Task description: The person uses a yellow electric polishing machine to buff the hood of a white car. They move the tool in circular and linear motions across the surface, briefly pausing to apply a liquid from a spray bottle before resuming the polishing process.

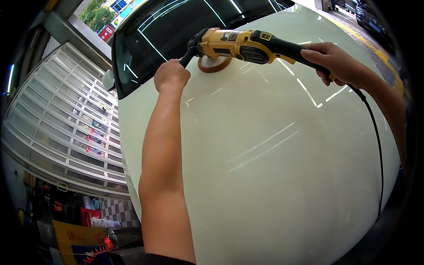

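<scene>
A yellow and black car polisher (232,44) spans the far part of a pale, glossy car hood (265,145). My left hand (171,76) is closed round its black side handle at the head end. My right hand (332,64) grips the long black rear handle, with the thumb along the top. Beneath the polisher's head, the brown-edged round pad (214,65) rests on the hood near the windshield. Its underside is hidden. From the rear handle a black power cord (377,145) hangs down over the hood's right side.
Beyond the hood is the dark windshield (176,31), with a side mirror (108,80) at left. A white slatted shutter (66,119) stands left. Lower left are a red coiled hose (100,251), a white bucket (104,223) and clutter. Another dark car (375,20) is at upper right.
</scene>
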`<state>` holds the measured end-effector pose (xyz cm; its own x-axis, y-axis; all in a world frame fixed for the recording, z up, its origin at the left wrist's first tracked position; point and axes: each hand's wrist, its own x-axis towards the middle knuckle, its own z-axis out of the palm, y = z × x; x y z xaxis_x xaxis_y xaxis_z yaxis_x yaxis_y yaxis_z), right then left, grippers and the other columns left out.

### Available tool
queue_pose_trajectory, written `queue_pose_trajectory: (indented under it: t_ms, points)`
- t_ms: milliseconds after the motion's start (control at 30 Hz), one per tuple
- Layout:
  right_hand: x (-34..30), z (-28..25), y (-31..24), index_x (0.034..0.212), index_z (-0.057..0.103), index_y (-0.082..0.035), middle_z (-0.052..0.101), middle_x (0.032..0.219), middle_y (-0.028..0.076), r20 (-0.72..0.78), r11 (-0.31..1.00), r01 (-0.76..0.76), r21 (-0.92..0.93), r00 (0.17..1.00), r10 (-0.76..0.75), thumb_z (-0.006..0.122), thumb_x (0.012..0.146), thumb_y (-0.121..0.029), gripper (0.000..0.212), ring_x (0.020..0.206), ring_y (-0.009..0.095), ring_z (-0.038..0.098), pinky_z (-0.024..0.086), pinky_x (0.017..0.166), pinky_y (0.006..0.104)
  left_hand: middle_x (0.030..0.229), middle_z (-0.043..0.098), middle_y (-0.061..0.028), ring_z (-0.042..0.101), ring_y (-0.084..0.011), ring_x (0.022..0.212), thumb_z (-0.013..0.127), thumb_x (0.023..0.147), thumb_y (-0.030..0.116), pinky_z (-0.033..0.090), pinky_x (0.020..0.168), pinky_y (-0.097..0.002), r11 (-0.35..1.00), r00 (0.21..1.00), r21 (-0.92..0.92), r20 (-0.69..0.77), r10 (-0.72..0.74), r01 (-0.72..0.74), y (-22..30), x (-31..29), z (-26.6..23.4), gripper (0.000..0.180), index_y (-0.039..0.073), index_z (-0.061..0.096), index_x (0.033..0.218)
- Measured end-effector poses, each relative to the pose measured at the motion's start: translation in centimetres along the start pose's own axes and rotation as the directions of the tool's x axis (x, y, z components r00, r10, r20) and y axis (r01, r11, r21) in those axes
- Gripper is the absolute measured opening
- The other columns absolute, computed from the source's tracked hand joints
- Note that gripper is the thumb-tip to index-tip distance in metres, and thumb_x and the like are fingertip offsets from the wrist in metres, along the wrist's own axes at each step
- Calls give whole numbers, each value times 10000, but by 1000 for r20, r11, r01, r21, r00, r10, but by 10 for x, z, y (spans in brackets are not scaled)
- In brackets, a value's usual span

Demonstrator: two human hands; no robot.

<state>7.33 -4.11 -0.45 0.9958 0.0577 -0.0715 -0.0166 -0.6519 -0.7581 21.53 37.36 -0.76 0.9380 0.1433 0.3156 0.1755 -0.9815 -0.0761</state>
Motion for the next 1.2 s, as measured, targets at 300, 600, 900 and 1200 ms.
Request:
queue_pose_trajectory:
  t_ms: [300, 600, 900, 1200]
  points:
    - [-89, -98, 97, 1640, 533, -56, 562, 648, -24, -149, 982, -173, 73, 972, 182, 559, 1161, -592, 719, 479, 59, 570, 344, 380, 220, 1180, 847, -126, 817, -325, 1110, 715, 953, 157, 653, 940, -447, 966, 975, -149, 43, 219, -211, 171, -27, -28, 291, 141, 872, 1198]
    - [-154, -90, 84, 1631, 550, -49, 568, 663, -34, -64, 972, -161, 172, 983, 174, 578, 1174, -507, 648, 506, 60, 620, 383, 395, 202, 1152, 850, -133, 823, -345, 1085, 734, 984, 171, 664, 921, -446, 956, 966, -196, 93, 242, -220, 141, -70, -64, 267, 139, 873, 1210]
    - [-133, 85, -65, 1626, 634, -142, 624, 828, 22, 222, 970, -40, 239, 975, -14, 648, 1148, -410, 548, 684, 115, 608, 552, 669, 318, 1024, 827, -212, 801, -441, 1002, 672, 964, 159, 634, 900, -542, 1000, 994, -20, -106, -8, 6, -148, -116, -3, 175, 80, 802, 1051]
    - [-125, 106, -68, 1586, 682, -226, 765, 1148, 136, 240, 980, 132, 149, 957, -166, 651, 1136, -495, 524, 1054, 279, 697, 551, 984, 408, 964, 801, -258, 783, -481, 953, 704, 928, 128, 616, 864, -587, 995, 987, -12, -121, -104, 104, -203, -147, 7, 125, 49, 769, 999]
